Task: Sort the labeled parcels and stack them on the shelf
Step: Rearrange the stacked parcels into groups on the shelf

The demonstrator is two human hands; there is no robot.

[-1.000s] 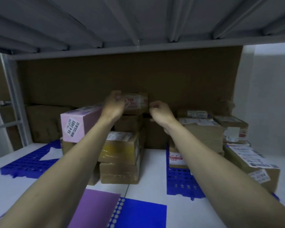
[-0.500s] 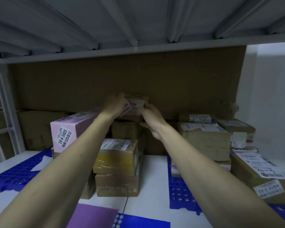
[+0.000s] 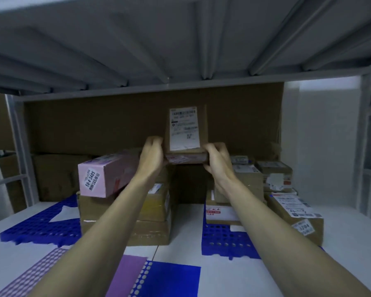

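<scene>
A small brown parcel [image 3: 185, 133] is held between both hands at its lower corners: the left hand [image 3: 151, 156] is curled round the left corner, the right hand [image 3: 217, 158] round the right. The parcel is tipped up so its white label faces the camera, above the middle stack of cartons [image 3: 150, 213]. A pink box [image 3: 107, 174] lies just left of it, and more labeled parcels [image 3: 293, 213] are piled to the right on the shelf [image 3: 184, 224]. With only the bottom edge gripped, the parcel could probably pivot and slip backward or knock the stack askew when lowered.
</scene>
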